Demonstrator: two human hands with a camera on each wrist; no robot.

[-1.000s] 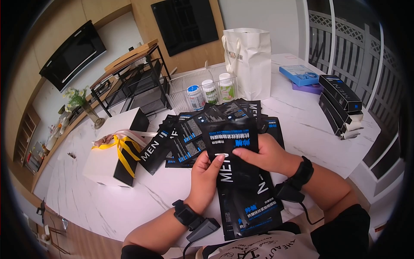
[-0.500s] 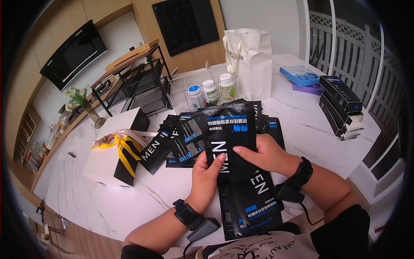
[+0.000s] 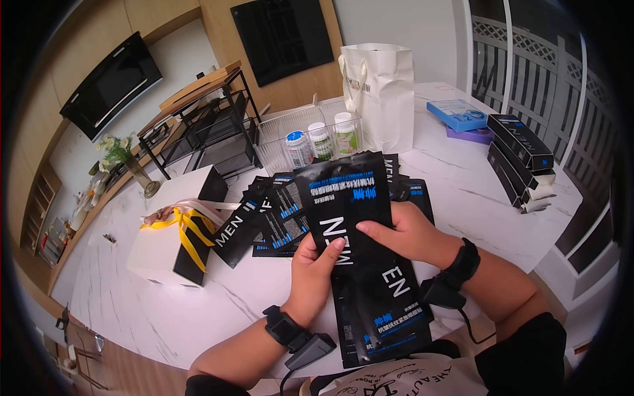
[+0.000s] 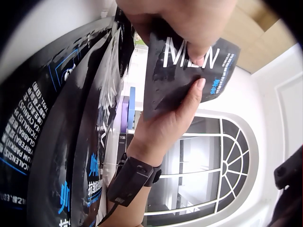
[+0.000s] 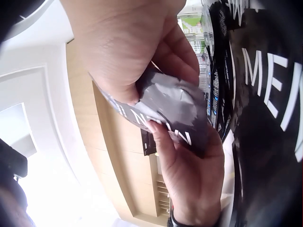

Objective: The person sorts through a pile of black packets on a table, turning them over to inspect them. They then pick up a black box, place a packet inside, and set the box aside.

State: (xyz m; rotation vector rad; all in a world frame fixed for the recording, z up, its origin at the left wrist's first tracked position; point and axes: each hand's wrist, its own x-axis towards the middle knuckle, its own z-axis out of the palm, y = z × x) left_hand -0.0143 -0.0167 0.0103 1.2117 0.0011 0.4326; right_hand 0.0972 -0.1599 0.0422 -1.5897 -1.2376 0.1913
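Note:
Both hands grip a black foil pouch [image 3: 347, 198] with white MEN lettering and blue print, its upper end tilted to the left. My left hand [image 3: 312, 272] pinches its left edge, thumb across the front. From the other side, my right hand [image 3: 416, 236] holds it, thumb pressed on the face. The wrist views show the pouch [image 4: 163, 92] bowed between both thumbs. Underneath, similar pouches [image 3: 380, 317] lie overlapped at the near table edge. Behind is a spread pile of more black pouches [image 3: 236, 228], partly hidden by the held one.
Left of the pile stands a white box [image 3: 155, 247] with a yellow ribbon [image 3: 188, 231]. Behind are a clear bin [image 3: 271, 142] with bottles [image 3: 321, 140] and a white paper bag [image 3: 389, 99]. At right sit black boxes [image 3: 522, 148] and a blue box [image 3: 457, 113].
The held pouch has straightened, its upper end rising and swinging to the left, so its printed face shows more fully. Both hands stay in nearly the same place.

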